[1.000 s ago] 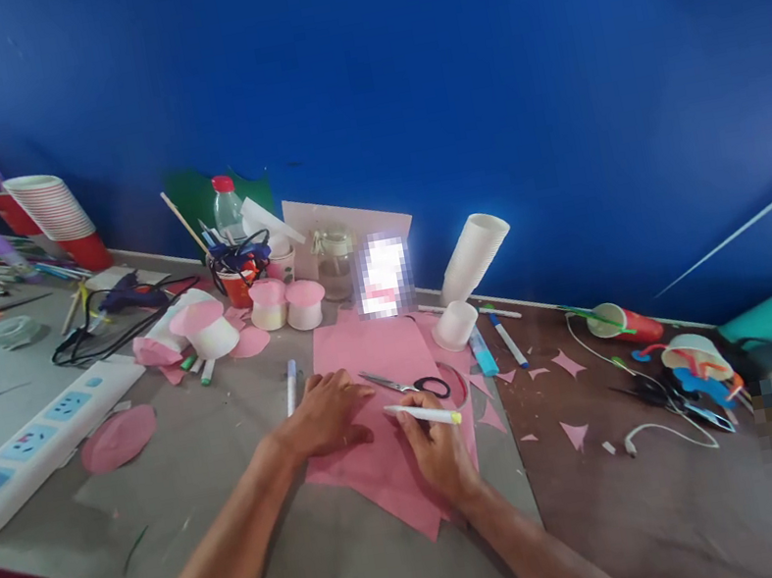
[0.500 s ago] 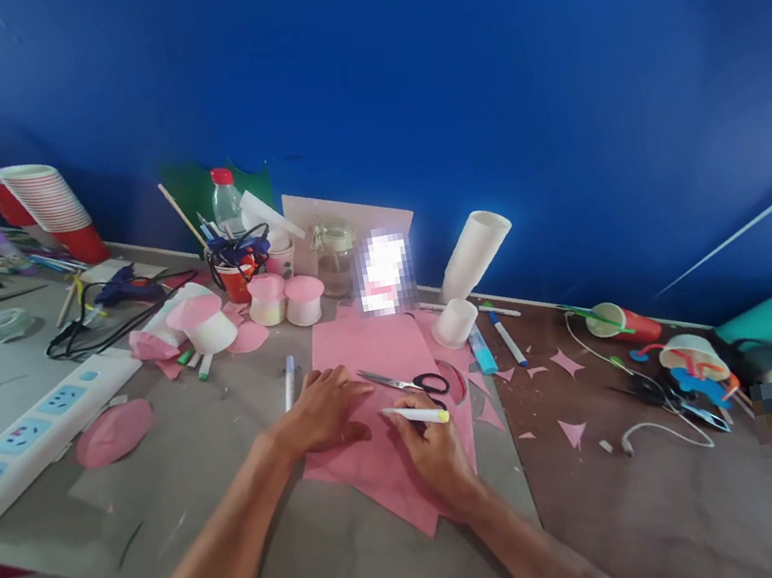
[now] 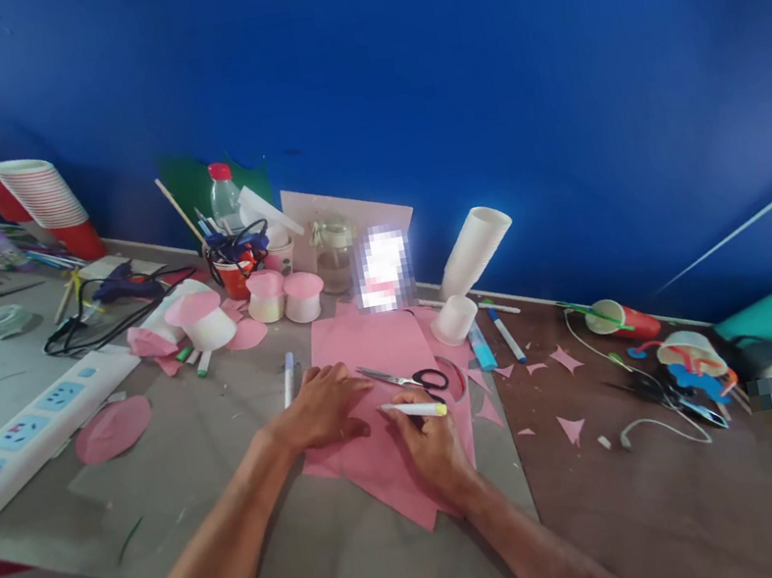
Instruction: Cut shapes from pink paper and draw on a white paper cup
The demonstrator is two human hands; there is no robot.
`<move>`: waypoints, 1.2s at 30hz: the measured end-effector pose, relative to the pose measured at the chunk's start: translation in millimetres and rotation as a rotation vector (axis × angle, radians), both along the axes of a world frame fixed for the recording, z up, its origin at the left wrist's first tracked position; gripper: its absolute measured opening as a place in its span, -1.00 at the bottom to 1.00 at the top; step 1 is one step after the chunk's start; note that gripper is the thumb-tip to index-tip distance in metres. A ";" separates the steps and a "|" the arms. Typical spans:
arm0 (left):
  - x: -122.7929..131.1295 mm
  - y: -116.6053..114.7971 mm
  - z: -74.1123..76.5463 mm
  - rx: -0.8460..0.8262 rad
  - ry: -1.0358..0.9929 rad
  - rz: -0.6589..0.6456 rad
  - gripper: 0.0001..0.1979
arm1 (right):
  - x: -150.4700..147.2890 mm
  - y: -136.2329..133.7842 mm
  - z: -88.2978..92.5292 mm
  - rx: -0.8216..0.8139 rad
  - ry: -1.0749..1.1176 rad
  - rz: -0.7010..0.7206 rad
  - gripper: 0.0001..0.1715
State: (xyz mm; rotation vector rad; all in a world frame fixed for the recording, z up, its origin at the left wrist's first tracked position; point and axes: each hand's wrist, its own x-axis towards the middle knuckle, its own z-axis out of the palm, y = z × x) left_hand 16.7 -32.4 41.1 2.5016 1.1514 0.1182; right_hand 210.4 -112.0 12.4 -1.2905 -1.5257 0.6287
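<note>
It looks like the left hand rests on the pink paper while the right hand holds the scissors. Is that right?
Not quite: the head view shows the right hand holding a white pen with a yellow end; the scissors lie on the pink paper, where the left hand does rest.

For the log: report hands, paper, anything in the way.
Left hand rests on pink paper. Right hand holds marker. Possible obstacle: scissors on paper, just beyond marker.

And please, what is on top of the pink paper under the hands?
Scissors and the left hand rest on the pink paper; the right hand holds a white pen over it. Whatever the hands cover cannot be seen.
</note>
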 end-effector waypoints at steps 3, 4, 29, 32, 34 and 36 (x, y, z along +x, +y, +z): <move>0.0 0.5 0.0 -0.004 0.011 0.002 -0.37 | 0.9 0.4 -1.4 0.036 -0.026 0.004 -0.77; 0.3 0.4 0.6 -0.004 0.012 0.001 -0.37 | 1.2 0.6 -2.3 0.051 -0.037 0.005 -0.77; 2.1 -1.0 4.4 -0.008 0.035 0.018 -0.39 | 0.9 -0.7 3.0 -0.002 0.101 -0.036 -0.79; 3.8 -2.2 9.8 -0.033 0.046 0.043 -0.38 | 4.5 1.3 4.4 -0.053 0.227 -0.094 -0.74; 4.4 -2.4 10.7 -0.044 0.043 0.043 -0.38 | 6.4 3.1 3.8 -0.110 0.295 -0.110 -0.71; 4.1 -2.0 9.1 -0.040 0.030 0.042 -0.39 | 7.1 4.0 3.3 -0.135 0.315 -0.101 -0.71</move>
